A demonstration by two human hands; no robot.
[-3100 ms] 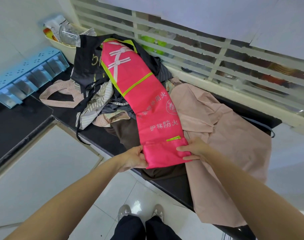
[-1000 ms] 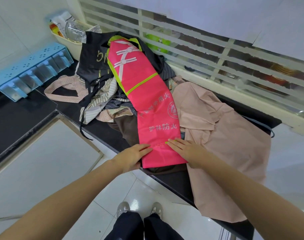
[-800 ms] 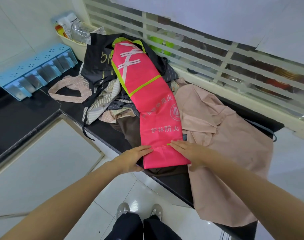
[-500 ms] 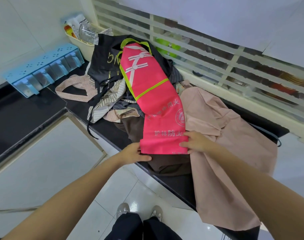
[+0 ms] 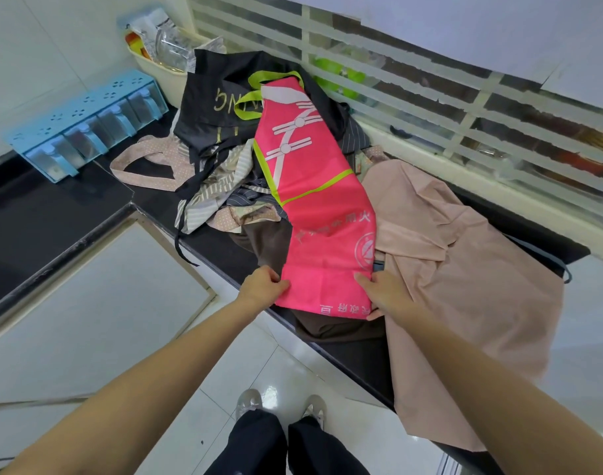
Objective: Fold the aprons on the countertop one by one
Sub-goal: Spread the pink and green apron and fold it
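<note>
The fingers of the left hand [image 5: 263,289] are curled onto the left edge of the pink apron [image 5: 322,214], pinching the fabric near its folded lower end; the right hand [image 5: 382,292] grips the opposite edge, thumb lying on top of the cloth and the other fingers tucked beneath it. Between the 2 hands the apron's near end lies doubled over, white printed characters showing along its bottom fold. From there the pink apron stretches away as a long narrow band with a lime-green stripe and lime neck loop, lying over a heap of other aprons [image 5: 224,186] on the black countertop [image 5: 70,207]: a black apron [image 5: 217,108] with gold lettering at the far end, striped and dotted ones to the left, a brown apron [image 5: 269,241] under the near end. Just right of the pink band, a large beige apron [image 5: 464,269] spreads out and hangs over the counter's front edge. Further left stands a blue spice rack [image 5: 84,125], and behind the heap a cream basket [image 5: 162,72] holding glassware.
</note>
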